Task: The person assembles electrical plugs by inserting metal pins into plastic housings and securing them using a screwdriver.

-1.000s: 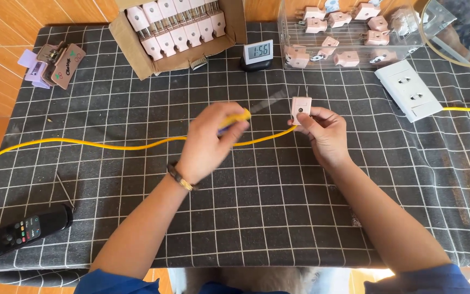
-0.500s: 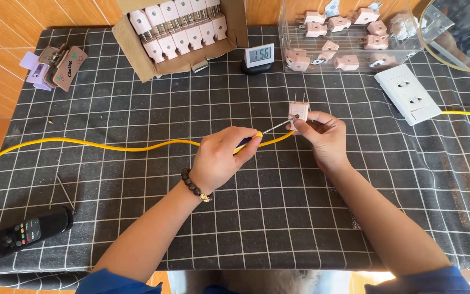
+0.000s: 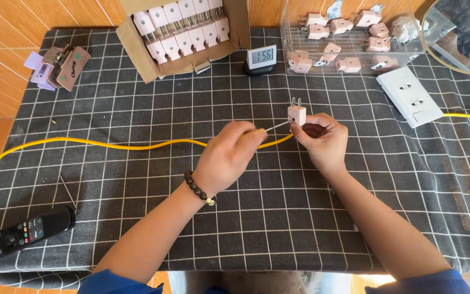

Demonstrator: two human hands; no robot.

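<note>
My right hand (image 3: 323,140) holds a small pink plug (image 3: 296,114) upright, its two metal prongs pointing away from me. My left hand (image 3: 228,157) grips a screwdriver (image 3: 272,127) with a yellow handle, and the thin metal shaft points right with its tip at the plug's side. Both hands hover above the middle of a black checked tablecloth (image 3: 278,212). A yellow cable (image 3: 110,145) runs across the cloth beneath them.
A cardboard box (image 3: 183,32) of pink plugs stands at the back, with a small digital clock (image 3: 260,57) and a clear bin (image 3: 349,35) of loose plugs beside it. A white wall socket (image 3: 409,96) lies at right. A remote control (image 3: 20,237) sits near left.
My left hand has come down and to the right, turning the screwdriver so its tip meets the plug. My right hand has held the plug nearly still.
</note>
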